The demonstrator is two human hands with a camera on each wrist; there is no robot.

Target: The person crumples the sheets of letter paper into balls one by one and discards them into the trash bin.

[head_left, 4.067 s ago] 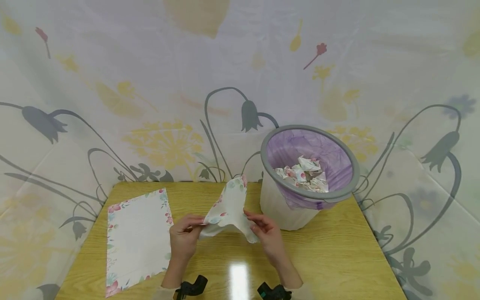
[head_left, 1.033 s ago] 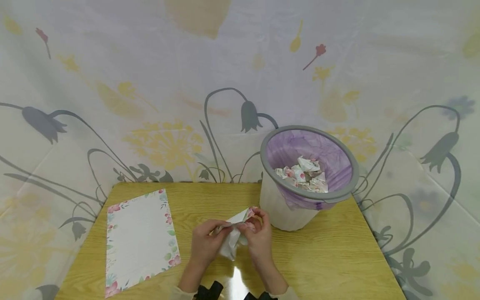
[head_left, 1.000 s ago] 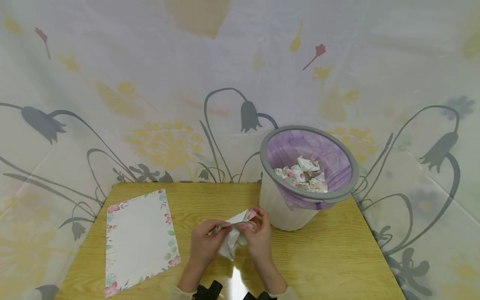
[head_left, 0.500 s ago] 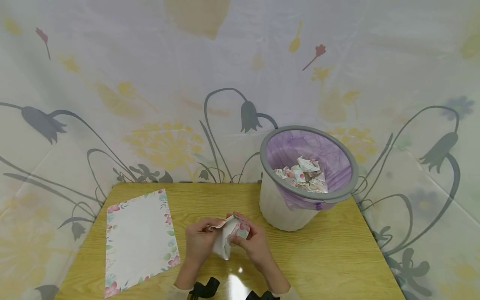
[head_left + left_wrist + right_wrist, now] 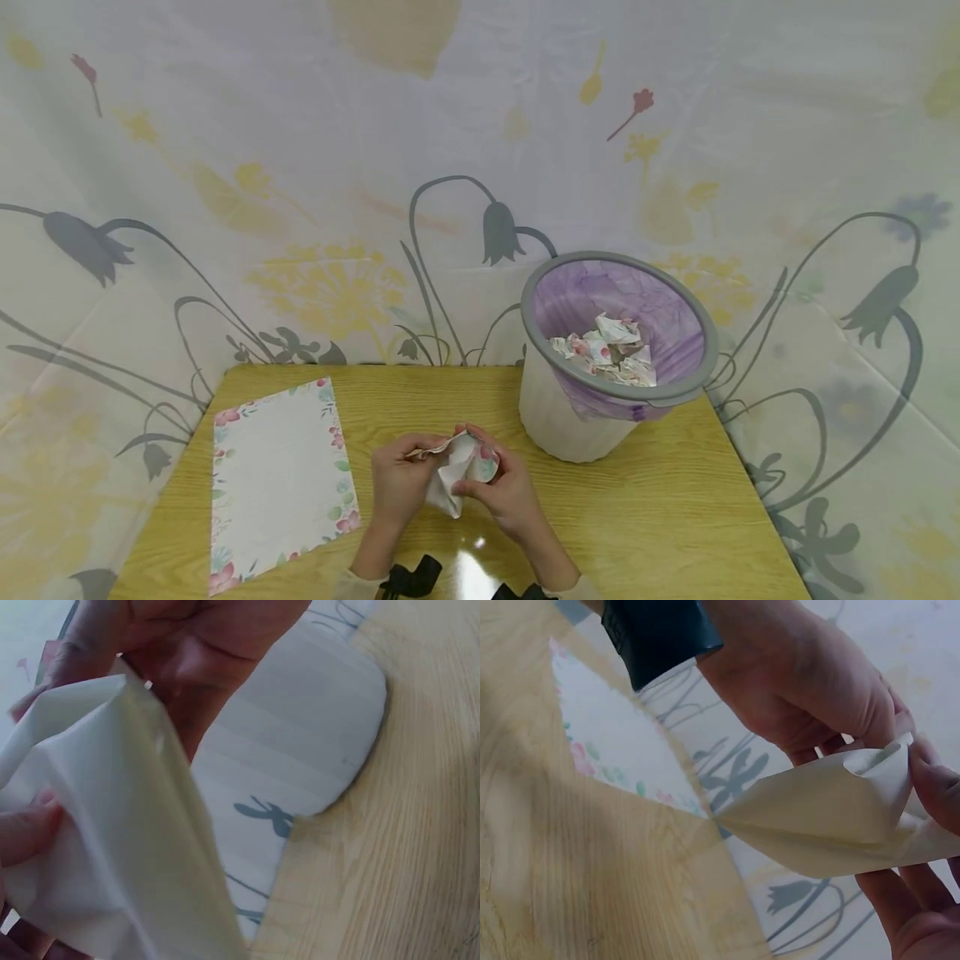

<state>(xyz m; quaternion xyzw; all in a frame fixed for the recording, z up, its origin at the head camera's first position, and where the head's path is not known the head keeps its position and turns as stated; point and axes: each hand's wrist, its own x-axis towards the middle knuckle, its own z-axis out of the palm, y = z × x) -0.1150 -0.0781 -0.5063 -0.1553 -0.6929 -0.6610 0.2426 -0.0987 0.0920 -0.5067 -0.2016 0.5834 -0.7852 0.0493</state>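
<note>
Between my two hands is a crumpled sheet of floral-edged paper (image 5: pixel 448 483), held above the front middle of the table. My left hand (image 5: pixel 401 483) pinches its left edge. With thumb and fingers my right hand (image 5: pixel 506 492) grips the right side, where pink and green flowers show. In the left wrist view the folded white paper (image 5: pixel 142 817) fills the near part, and it partly covers the fingers. From the right wrist the paper (image 5: pixel 817 810) appears as a folded cone with its point toward the table.
A flat sheet with a floral border (image 5: pixel 281 483) lies at the table's left. Behind and right of my hands stands a white waste bin (image 5: pixel 558 417) with a grey rim and purple liner, holding several crumpled papers (image 5: pixel 611 346). A printed curtain (image 5: pixel 337 167) hangs behind the wooden table (image 5: pixel 660 517).
Over four seconds the paper has gone from a loosely spread sheet to a smaller folded bundle. My hands have come closer together; in the last half second they barely move.
</note>
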